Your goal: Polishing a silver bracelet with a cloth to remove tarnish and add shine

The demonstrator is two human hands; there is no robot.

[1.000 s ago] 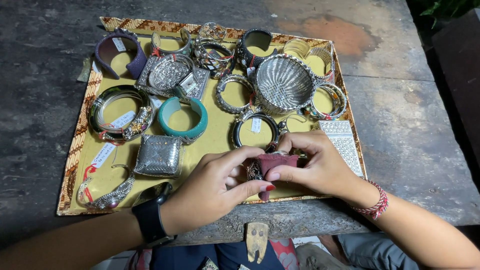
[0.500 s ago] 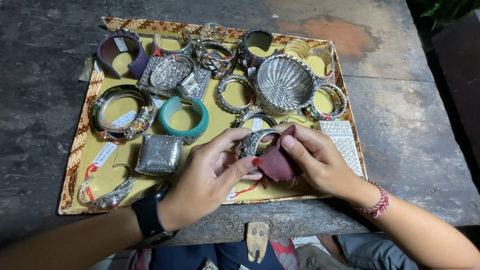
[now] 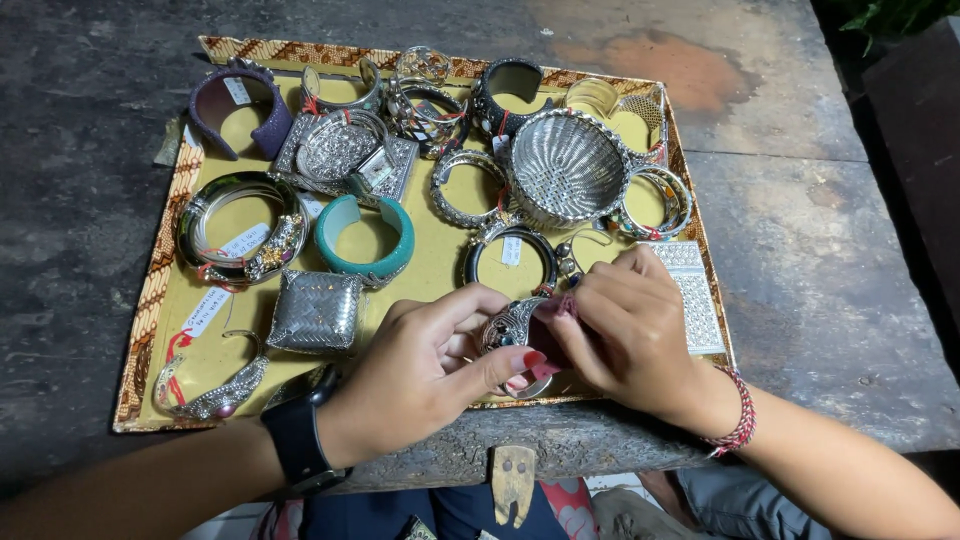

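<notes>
teal bangle, purple cuff, yellow tray batik-patterned rim.

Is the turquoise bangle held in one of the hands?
No, the turquoise bangle lies on the yellow tray, apart from both hands, which hold a silver bracelet near the front edge.

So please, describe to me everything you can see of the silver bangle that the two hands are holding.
The silver bangle looks like metal, with raised ornate relief on its wide band. It is held over the near edge of the yellow tray, tilted. The left hand grips it from below, thumb across it. The right hand presses a dark red cloth against it. Much of it is hidden.
</notes>
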